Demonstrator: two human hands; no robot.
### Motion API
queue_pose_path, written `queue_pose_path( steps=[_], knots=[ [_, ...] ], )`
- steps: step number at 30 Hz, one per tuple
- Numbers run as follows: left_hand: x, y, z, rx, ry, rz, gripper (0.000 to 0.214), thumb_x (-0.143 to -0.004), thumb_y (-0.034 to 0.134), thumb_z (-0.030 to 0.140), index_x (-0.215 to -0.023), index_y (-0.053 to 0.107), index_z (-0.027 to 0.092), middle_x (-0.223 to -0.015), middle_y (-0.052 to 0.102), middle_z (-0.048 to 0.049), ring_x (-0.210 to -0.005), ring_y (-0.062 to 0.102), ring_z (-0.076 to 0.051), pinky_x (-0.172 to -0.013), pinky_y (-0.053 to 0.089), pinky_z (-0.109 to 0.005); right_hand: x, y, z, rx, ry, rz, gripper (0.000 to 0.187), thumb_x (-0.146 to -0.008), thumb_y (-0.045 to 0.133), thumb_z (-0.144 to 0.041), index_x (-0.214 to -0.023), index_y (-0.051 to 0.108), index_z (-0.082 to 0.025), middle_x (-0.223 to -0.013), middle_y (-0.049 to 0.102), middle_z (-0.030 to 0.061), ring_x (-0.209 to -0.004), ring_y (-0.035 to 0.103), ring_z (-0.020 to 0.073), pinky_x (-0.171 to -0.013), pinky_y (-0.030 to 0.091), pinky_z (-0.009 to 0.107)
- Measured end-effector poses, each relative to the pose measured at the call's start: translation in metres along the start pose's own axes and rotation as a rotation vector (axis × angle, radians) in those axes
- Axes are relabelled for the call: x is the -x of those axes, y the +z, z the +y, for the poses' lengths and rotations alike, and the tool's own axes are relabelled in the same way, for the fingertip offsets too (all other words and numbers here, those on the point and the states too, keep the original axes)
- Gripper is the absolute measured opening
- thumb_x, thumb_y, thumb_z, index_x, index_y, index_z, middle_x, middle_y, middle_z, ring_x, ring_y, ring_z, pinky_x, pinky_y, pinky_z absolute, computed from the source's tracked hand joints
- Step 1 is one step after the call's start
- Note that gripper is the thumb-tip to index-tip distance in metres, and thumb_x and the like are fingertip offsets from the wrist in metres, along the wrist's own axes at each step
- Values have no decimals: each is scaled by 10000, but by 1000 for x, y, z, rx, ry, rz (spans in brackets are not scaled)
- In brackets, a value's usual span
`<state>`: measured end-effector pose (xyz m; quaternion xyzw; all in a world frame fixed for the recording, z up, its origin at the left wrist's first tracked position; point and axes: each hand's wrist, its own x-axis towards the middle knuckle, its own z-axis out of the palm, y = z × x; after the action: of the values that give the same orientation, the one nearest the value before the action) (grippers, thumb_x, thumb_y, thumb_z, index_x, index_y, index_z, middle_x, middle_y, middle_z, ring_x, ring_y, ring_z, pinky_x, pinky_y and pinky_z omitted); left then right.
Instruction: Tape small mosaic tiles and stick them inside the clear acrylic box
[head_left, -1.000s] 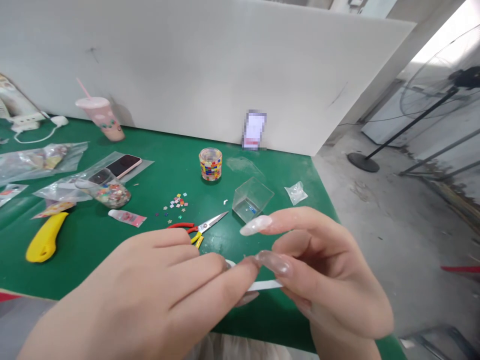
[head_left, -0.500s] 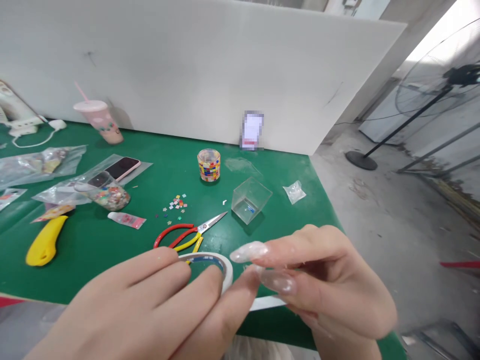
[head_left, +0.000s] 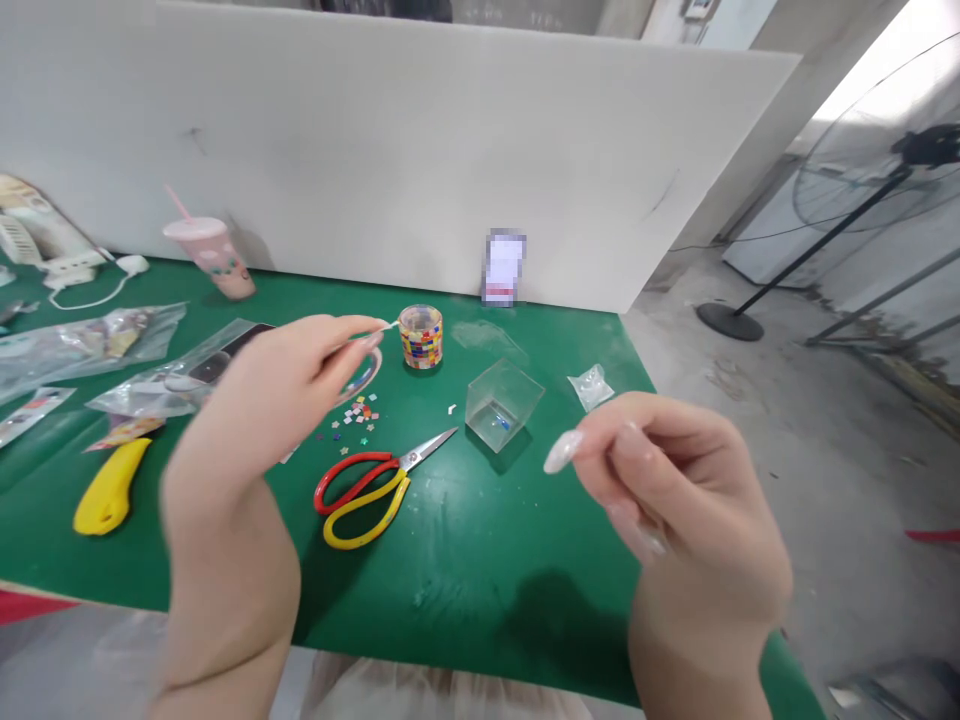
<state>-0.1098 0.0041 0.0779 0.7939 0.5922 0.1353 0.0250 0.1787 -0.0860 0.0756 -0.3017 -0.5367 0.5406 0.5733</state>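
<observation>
My left hand [head_left: 292, 390] is raised over the left half of the table, its fingers closed on a roll of white tape [head_left: 371, 376]. A short loose end of tape sticks out past the fingertips, near the mosaic-patterned round cup [head_left: 422, 338]. My right hand [head_left: 679, 490] hovers over the right side of the table, thumb and fingers curled together; what they pinch, if anything, does not show. Between the hands lie scissors [head_left: 409, 461] with one red and one yellow handle. Beyond them a clear square box [head_left: 504, 405] rests tilted, a small blue piece inside.
Small squares and stars [head_left: 358, 412] are scattered near the scissors. A yellow-handled tool [head_left: 112, 490], plastic bags [head_left: 97, 335] and a pink cup with a straw [head_left: 214, 258] stand or lie left. A small clear packet [head_left: 591, 386] is at right; a phone [head_left: 504, 267] leans on the white board.
My left hand has moved up and away over the table with the tape roll. My right hand has drawn apart to the right. The scissors are now fully uncovered.
</observation>
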Motion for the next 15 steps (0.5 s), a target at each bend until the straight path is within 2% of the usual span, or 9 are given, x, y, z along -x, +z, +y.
queue_pose_path(
  steps=[2, 4, 6, 8, 11, 13, 15],
  knots=[
    [-45, 4, 27, -25, -2, -83, 459, -1039, 405, 339, -1435, 569, 174, -1339, 667, -109, -1214, 629, -285, -1068, 484, -411, 0, 3, 4, -29, 0, -5, 204, -1009, 627, -350, -900, 787, -285, -509, 508, -67, -371, 308, 28, -357, 320, 152],
    [-66, 17, 32, -48, -10, -164, 547, -1003, 547, 384, -1483, 505, 125, -1337, 650, -146, -1202, 639, -303, -1049, 505, -421, 0, 6, 5, -56, -13, 44, 204, -994, 651, -361, -868, 786, -273, -498, 512, -70, -359, 294, 22, -351, 332, 145],
    [-71, 35, 26, -69, -11, -240, 477, -1025, 553, 406, -1415, 558, 130, -1300, 661, -137, -1183, 650, -283, -1034, 521, -446, -2, 10, 4, -44, -8, 125, 207, -966, 694, -366, -817, 784, -255, -498, 510, -70, -367, 314, 15, -366, 360, 134],
    [-73, 52, 20, -98, -15, -316, 346, -1038, 558, 398, -1261, 642, 147, -1236, 685, -106, -1141, 665, -253, -1009, 540, -477, -6, 12, 4, -10, 11, 160, 208, -945, 726, -368, -788, 786, -245, -503, 524, -66, -392, 374, 10, -394, 387, 116],
    [-78, 71, 23, -149, -35, -417, 297, -1005, 630, 381, -1196, 659, 155, -1212, 685, -93, -1077, 680, -236, -947, 577, -467, -14, 11, 4, 6, 19, 94, 162, -924, 750, -349, -813, 808, -247, -521, 573, -60, -424, 468, 11, -413, 418, 91],
    [-81, 77, 31, -167, -35, -466, 301, -1002, 636, 371, -1218, 651, 162, -1234, 675, -96, -1077, 677, -235, -934, 585, -457, -16, 8, 5, -3, 17, 60, 31, -877, 799, -282, -881, 825, -266, -569, 630, -57, -466, 566, 24, -428, 458, 83],
    [-81, 78, 40, -173, -22, -509, 305, -1002, 636, 368, -1227, 647, 162, -1246, 669, -99, -1087, 674, -238, -936, 584, -458, -15, 7, 6, -6, 21, 47, 140, -844, 823, -217, -960, 827, -296, -660, 709, -46, -570, 687, 61, -460, 509, 85]
  ],
)
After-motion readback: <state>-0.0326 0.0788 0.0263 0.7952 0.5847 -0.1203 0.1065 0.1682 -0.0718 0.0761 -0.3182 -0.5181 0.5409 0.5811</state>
